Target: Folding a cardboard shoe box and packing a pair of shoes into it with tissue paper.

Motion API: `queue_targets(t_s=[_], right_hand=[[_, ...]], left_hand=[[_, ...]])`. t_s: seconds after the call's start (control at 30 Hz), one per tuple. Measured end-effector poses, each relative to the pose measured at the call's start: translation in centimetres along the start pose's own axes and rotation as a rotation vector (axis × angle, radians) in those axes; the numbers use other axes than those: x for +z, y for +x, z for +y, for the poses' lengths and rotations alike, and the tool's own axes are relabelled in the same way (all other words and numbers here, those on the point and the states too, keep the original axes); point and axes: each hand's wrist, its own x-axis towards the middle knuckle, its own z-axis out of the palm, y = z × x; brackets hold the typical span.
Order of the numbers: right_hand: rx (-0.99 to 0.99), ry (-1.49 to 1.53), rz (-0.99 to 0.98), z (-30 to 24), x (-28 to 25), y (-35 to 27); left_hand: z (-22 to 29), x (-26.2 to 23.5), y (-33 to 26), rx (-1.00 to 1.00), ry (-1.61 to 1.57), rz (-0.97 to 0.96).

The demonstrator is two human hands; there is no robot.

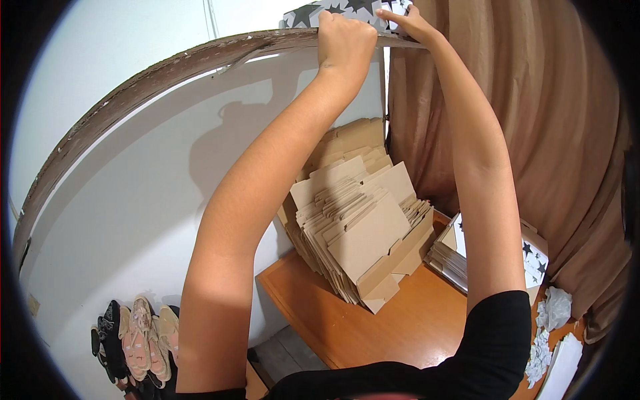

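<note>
Both my arms reach up to a high wooden shelf edge [267, 41]. On it lies a white box with black stars [363, 8], cut off by the top of the view. My left hand [348, 40] is closed in a fist against the shelf edge and the box's front. Its fingertips are hidden, so what it grips cannot be made out. My right hand [415, 25] is at the box's right end, thumb across the front and fingers around the side.
Below, a stack of flattened brown cardboard boxes [360, 227] leans on an orange-brown table [427, 320]. Star-patterned boxes [533, 257] and crumpled plastic [555, 308] lie at the right. A brown curtain [527, 100] hangs behind. Several shoes [140, 340] are at the lower left.
</note>
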Motion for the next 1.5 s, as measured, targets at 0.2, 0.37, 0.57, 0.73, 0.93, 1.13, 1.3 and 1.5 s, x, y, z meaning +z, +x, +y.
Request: queue_targets(t_s=[0.2,0.37,0.57,0.73,0.93,1.13,1.3,1.5], right_hand=[[-0.035,-0.089,0.036,0.2,-0.2,0.3],[0.023,-0.205,0.072,-1.3,0.3,0.1],[0.261,-0.281,0.165,0.2,0.0,0.0],[0.374,-0.257,0.166,0.1,0.3,-0.7],[0.471,-0.519,0.162,-2.2,-0.8,-2.4],[0.401,-0.565,0.278,-2.3,-4.2,-5.4],[0.358,-0.608,0.116,-5.1,-5.2,-12.5],[0.48,-0.886,-0.052,-6.1,-7.2,-26.5]], left_hand=[[0.6,-0.3,0.3,-0.017,0.032,-0.045],[0.8,-0.3,0.4,-0.033,0.021,-0.001],[1.0,-0.4,0.4,-0.03,0.014,-0.006],[0.9,-0.5,0.4,-0.024,0.008,-0.002],[0.6,-2.0,0.1,0.016,-0.036,0.062],[1.5,-4.4,-1.0,-0.008,-0.099,0.116],[2.4,-7.0,-2.6,-0.046,-0.184,0.136],[5.8,-10.1,-5.8,-0.076,-0.624,0.09]])
